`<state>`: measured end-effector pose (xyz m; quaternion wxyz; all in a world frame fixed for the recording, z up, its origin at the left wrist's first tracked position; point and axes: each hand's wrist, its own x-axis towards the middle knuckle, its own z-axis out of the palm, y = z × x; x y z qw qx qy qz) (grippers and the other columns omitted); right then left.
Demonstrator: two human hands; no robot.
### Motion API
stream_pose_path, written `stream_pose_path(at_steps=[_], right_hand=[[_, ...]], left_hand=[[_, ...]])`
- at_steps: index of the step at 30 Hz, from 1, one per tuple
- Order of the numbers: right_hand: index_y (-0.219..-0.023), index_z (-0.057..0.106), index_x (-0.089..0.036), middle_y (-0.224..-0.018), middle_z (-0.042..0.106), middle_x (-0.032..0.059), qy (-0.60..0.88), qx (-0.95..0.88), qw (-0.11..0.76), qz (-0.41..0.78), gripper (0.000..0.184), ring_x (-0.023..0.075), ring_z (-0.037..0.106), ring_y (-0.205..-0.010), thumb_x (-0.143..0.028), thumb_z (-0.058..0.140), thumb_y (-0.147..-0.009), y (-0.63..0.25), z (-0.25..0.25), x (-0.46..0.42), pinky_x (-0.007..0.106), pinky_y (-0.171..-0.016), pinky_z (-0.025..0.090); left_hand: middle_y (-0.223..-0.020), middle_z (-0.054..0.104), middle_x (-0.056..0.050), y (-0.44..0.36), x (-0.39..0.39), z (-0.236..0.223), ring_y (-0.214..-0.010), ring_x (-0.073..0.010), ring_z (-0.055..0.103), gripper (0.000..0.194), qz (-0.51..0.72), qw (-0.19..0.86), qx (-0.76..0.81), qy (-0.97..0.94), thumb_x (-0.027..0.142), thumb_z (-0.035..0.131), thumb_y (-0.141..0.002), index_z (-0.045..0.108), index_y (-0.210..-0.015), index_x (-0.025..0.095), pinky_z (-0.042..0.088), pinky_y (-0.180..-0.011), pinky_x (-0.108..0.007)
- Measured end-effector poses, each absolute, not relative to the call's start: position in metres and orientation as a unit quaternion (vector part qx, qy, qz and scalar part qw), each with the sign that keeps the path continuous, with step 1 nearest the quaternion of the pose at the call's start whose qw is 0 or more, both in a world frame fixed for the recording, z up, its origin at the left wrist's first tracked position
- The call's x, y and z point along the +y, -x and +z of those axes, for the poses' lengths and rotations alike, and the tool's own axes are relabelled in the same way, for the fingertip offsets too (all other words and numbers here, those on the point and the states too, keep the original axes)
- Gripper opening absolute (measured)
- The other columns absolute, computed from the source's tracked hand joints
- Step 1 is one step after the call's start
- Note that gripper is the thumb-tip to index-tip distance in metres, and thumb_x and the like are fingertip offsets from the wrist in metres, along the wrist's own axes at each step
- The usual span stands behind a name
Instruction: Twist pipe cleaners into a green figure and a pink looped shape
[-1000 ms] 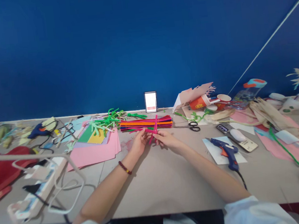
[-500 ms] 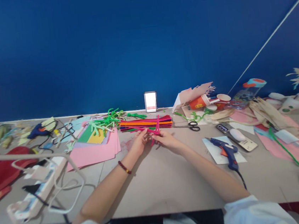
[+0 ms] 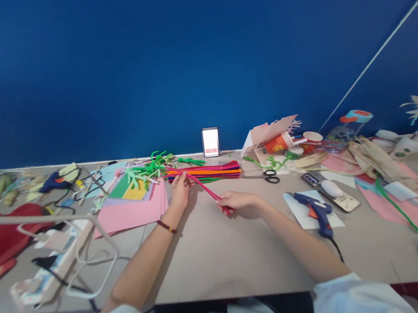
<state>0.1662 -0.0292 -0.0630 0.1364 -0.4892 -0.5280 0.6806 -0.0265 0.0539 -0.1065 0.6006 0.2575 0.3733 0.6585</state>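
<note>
Pink pipe cleaners (image 3: 206, 190) in left hand (image 3: 179, 190) and right hand (image 3: 240, 204), blurred cup lettering (image 3: 278, 145)

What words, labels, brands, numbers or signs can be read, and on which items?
None can be read with certainty.
Red-orange cup: yellowish print, too blurred.
Pale pink paper: dark marks near its lower edge, too small.
Upright screen: pixelated, illegible.

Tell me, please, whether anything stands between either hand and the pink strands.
Nothing visible does: the left hand and the right hand both hold the pink strands, with a bare stretch between them. The multicoloured bundle lies farther back.
</note>
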Motion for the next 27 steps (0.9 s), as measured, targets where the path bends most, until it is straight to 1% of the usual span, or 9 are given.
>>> stream_pose_path(at_steps=[4,7,10,12,15,17,19,22,27], right_hand=[[-0.062,0.050,-0.015,-0.050,0.047,-0.0010,0.470,-0.558,0.062,0.681,0.036,0.0080,0.043,-0.042,-0.037,0.050,-0.091,-0.177,-0.053,-0.025,0.019,-0.041,0.034],[-0.064,0.053,-0.015,-0.051,0.048,-0.0010,0.464,-0.558,0.057,0.685,0.036,0.0089,0.045,-0.043,-0.040,0.052,-0.090,-0.186,-0.056,-0.018,0.020,-0.044,0.037],[-0.072,0.060,-0.013,-0.059,0.056,0.0024,0.447,-0.593,0.052,0.668,0.036,0.0093,0.048,-0.048,-0.046,0.058,-0.086,-0.191,-0.060,-0.014,0.020,-0.045,0.036],[-0.078,0.063,-0.012,-0.067,0.059,0.0040,0.436,-0.614,0.082,0.652,0.038,0.0091,0.049,-0.053,-0.050,0.062,-0.082,-0.190,-0.062,-0.016,0.020,-0.046,0.035],[-0.087,0.062,-0.014,-0.074,0.059,0.0034,0.420,-0.581,0.200,0.668,0.041,0.0100,0.051,-0.062,-0.055,0.062,-0.081,-0.182,-0.065,-0.022,0.019,-0.052,0.038],[-0.092,0.061,-0.015,-0.076,0.059,0.0034,0.401,-0.548,0.277,0.680,0.040,0.0110,0.054,-0.067,-0.054,0.062,-0.081,-0.173,-0.070,-0.025,0.021,-0.059,0.042],[-0.092,0.060,-0.014,-0.074,0.059,0.0031,0.399,-0.537,0.317,0.672,0.039,0.0110,0.054,-0.066,-0.051,0.064,-0.081,-0.164,-0.076,-0.027,0.021,-0.061,0.044],[-0.091,0.060,-0.015,-0.067,0.057,0.0012,0.424,-0.537,0.309,0.661,0.037,0.0093,0.052,-0.056,-0.051,0.056,-0.086,-0.156,-0.083,-0.027,0.019,-0.051,0.042],[-0.088,0.058,-0.018,-0.063,0.050,-0.0030,0.458,-0.532,0.285,0.653,0.030,0.0064,0.044,-0.041,-0.044,0.044,-0.092,-0.151,-0.083,-0.025,0.016,-0.035,0.032]], left_hand=[[-0.057,0.060,0.003,0.026,0.053,-0.107,-0.046,-0.0075,0.053,0.030,0.665,0.588,0.383,-0.256,0.032,0.079,-0.058,0.057,-0.070,0.014,0.046,-0.050,-0.022],[-0.059,0.061,0.002,0.023,0.050,-0.105,-0.045,-0.0075,0.052,0.031,0.663,0.583,0.389,-0.264,0.033,0.079,-0.057,0.057,-0.068,0.015,0.045,-0.049,-0.022],[-0.058,0.061,0.002,0.020,0.046,-0.104,-0.045,-0.0086,0.053,0.032,0.651,0.586,0.388,-0.286,0.037,0.078,-0.059,0.058,-0.070,0.015,0.043,-0.047,-0.022],[-0.058,0.060,0.001,0.016,0.042,-0.104,-0.044,-0.0092,0.054,0.032,0.638,0.595,0.384,-0.302,0.039,0.077,-0.060,0.059,-0.072,0.015,0.043,-0.045,-0.022],[-0.058,0.060,0.001,0.010,0.034,-0.104,-0.045,-0.0095,0.054,0.032,0.615,0.616,0.365,-0.330,0.040,0.077,-0.061,0.059,-0.071,0.016,0.043,-0.046,-0.022],[-0.057,0.060,0.001,0.006,0.028,-0.104,-0.047,-0.0097,0.055,0.032,0.590,0.632,0.355,-0.355,0.040,0.077,-0.062,0.058,-0.071,0.016,0.044,-0.048,-0.022],[-0.057,0.059,0.001,0.003,0.024,-0.103,-0.048,-0.0101,0.055,0.032,0.558,0.648,0.351,-0.381,0.041,0.076,-0.064,0.060,-0.074,0.015,0.045,-0.049,-0.022],[-0.055,0.058,0.001,0.002,0.022,-0.102,-0.049,-0.0101,0.055,0.032,0.541,0.648,0.360,-0.398,0.042,0.075,-0.065,0.061,-0.075,0.014,0.044,-0.049,-0.022],[-0.054,0.058,0.000,0.007,0.027,-0.102,-0.048,-0.0092,0.053,0.032,0.566,0.602,0.387,-0.408,0.042,0.076,-0.063,0.065,-0.072,0.013,0.043,-0.050,-0.021]])
